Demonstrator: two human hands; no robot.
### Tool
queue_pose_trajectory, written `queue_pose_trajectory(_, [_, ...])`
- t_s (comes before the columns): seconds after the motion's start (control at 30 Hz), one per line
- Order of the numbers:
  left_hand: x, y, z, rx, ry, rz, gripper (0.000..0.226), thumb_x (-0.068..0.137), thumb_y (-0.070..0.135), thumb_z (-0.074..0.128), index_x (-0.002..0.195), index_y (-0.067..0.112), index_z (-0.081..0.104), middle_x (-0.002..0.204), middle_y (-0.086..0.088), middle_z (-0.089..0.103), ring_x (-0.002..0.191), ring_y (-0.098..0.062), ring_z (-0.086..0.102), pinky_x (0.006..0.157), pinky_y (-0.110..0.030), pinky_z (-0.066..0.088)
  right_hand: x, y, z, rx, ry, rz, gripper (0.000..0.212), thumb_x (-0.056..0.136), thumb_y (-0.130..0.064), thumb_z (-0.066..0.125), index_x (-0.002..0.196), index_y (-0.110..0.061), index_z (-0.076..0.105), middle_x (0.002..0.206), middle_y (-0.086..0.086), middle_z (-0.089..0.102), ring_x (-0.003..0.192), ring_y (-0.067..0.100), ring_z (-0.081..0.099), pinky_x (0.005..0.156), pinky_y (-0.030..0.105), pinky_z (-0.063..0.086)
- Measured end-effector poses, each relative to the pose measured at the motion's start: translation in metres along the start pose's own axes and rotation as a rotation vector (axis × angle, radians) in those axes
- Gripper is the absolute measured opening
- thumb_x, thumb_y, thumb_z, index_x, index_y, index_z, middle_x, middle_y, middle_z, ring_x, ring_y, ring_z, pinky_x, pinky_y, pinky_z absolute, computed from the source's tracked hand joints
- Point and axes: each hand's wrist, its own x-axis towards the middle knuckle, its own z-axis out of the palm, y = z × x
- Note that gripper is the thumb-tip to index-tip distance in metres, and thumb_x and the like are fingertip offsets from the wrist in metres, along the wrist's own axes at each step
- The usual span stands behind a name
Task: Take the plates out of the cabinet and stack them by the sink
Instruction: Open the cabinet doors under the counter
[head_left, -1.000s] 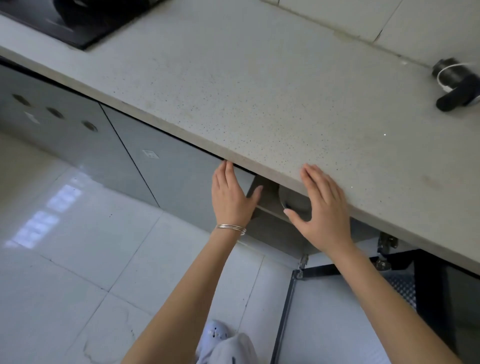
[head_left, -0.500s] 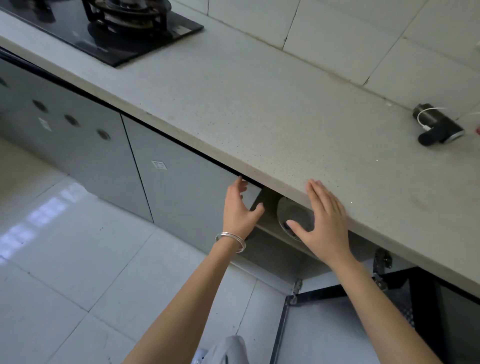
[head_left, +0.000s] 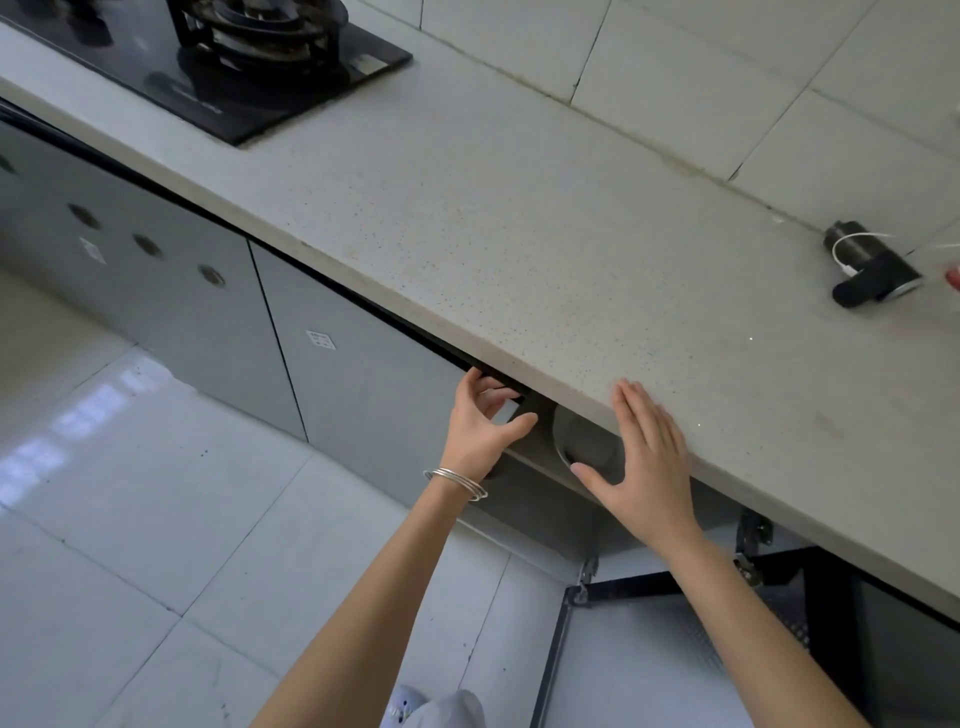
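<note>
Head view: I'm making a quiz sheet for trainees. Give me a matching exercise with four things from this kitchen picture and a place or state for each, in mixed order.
Things:
1. gas stove
2. left hand
3. round dish
4. black device with white cable

Places or states:
A. on the shelf inside the cabinet, under the counter's edge
B. set into the counter at the far left
C. lying on the counter at the far right
D. fingers curled at the top edge of the cabinet door, bangles on the wrist

Pairs: 1-B, 2-D, 3-A, 4-C
</note>
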Motion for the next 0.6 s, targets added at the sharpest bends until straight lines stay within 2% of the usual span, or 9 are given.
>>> queue_pose_trajectory(0.13, [-0.027, 0.004, -0.017, -0.001, 0.013, -0.025, 0.094, 0.060, 0.024, 0.074, 0.138, 0.007, 0.025, 0.107, -0.003, 0.052, 0.097, -0.011, 0.061, 0.089, -0.015, 0.047, 0.000, -0.006, -0.006, -0.004, -0.061, 0.008, 0.096, 0.076, -0.063, 0.043, 0.147, -0.006, 0.013, 0.156, 0.007, 0.011, 0.143, 0.018, 0.004, 0.116, 0.038, 0.006])
queue_pose_trajectory(0.2, [-0.044, 0.008, -0.030, 0.020, 0.005, -0.045, 0.091, 0.060, 0.026, 0.074, 0.137, 0.010, 0.027, 0.104, -0.001, 0.050, 0.093, -0.011, 0.060, 0.089, -0.017, 0.048, 0.001, -0.011, -0.012, 0.015, -0.117, 0.019, 0.097, 0.079, -0.058, 0.053, 0.147, -0.005, 0.008, 0.156, 0.007, 0.005, 0.143, 0.016, -0.002, 0.116, 0.036, 0.000])
queue_pose_trajectory(0.27, [-0.060, 0.011, -0.047, 0.052, -0.002, -0.072, 0.088, 0.060, 0.027, 0.074, 0.134, 0.013, 0.030, 0.103, -0.002, 0.051, 0.091, -0.012, 0.060, 0.088, -0.019, 0.050, -0.001, -0.018, -0.016, 0.031, -0.153, 0.026, 0.096, 0.081, -0.048, 0.062, 0.147, -0.004, 0.009, 0.156, 0.008, 0.004, 0.143, 0.017, -0.003, 0.118, 0.039, 0.002])
queue_pose_trajectory(0.37, [-0.083, 0.019, -0.078, 0.120, 0.013, -0.111, 0.081, 0.059, 0.028, 0.077, 0.127, 0.013, 0.036, 0.101, -0.008, 0.052, 0.086, -0.016, 0.058, 0.080, -0.021, 0.053, -0.010, -0.041, -0.020, 0.062, -0.172, 0.022, 0.090, 0.081, -0.042, 0.065, 0.146, -0.005, 0.014, 0.156, 0.008, 0.005, 0.143, 0.017, -0.002, 0.117, 0.038, 0.004])
queue_pose_trajectory(0.43, [-0.095, 0.025, -0.096, 0.151, 0.042, -0.146, 0.074, 0.061, 0.020, 0.083, 0.121, 0.009, 0.041, 0.098, -0.011, 0.052, 0.080, -0.017, 0.056, 0.074, -0.021, 0.052, -0.022, -0.061, -0.019, 0.087, -0.189, 0.021, 0.089, 0.080, -0.039, 0.067, 0.146, -0.006, 0.016, 0.155, 0.005, 0.008, 0.143, 0.015, 0.000, 0.117, 0.039, 0.005])
queue_pose_trajectory(0.5, [-0.105, 0.032, -0.113, 0.180, 0.075, -0.180, 0.063, 0.064, 0.011, 0.083, 0.114, 0.005, 0.045, 0.094, -0.010, 0.054, 0.073, -0.015, 0.053, 0.067, -0.019, 0.050, -0.035, -0.083, -0.017, 0.095, -0.214, -0.003, 0.089, 0.080, -0.038, 0.067, 0.146, -0.008, 0.016, 0.155, 0.005, 0.012, 0.143, 0.015, 0.003, 0.118, 0.043, 0.006])
queue_pose_trajectory(0.6, [-0.116, 0.042, -0.140, 0.214, 0.081, -0.221, 0.053, 0.065, 0.011, 0.082, 0.104, 0.007, 0.048, 0.088, -0.005, 0.056, 0.069, -0.014, 0.052, 0.061, -0.015, 0.047, -0.052, -0.123, -0.015, 0.120, -0.254, -0.027, 0.088, 0.080, -0.039, 0.066, 0.147, -0.013, 0.015, 0.155, 0.000, 0.012, 0.143, 0.012, 0.002, 0.117, 0.043, 0.005])
